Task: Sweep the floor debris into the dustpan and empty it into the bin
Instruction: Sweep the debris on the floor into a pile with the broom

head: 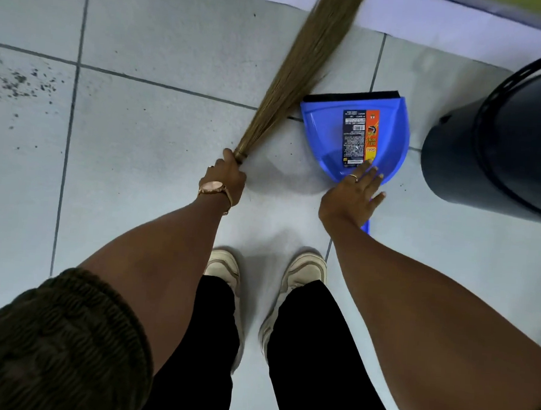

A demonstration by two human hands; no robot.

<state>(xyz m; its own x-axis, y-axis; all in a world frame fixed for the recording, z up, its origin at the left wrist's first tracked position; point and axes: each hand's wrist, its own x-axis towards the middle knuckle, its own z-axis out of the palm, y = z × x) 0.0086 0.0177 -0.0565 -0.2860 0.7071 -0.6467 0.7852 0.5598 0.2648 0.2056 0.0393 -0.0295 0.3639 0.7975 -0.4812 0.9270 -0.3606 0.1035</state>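
Observation:
A straw broom (pixel 299 69) slants up and to the right over the tiled floor, its bristles blurred. My left hand (pixel 231 176), with a watch on the wrist, is shut on the broom's bound end. A blue dustpan (pixel 329 125) with a printed label lies flat on the floor, its black lip facing away from me. My right hand (pixel 354 198) rests over the dustpan's near end and handle, fingers spread; only the handle's tip shows. Dark debris (pixel 18 81) is scattered on the tiles at the far left. A black bin (pixel 503 150) stands at the right.
My two feet in pale shoes (pixel 303 271) stand just behind the hands. A white skirting edge (pixel 435 21) runs along the top right. Grey tiles with dark grout lines spread to the left and front.

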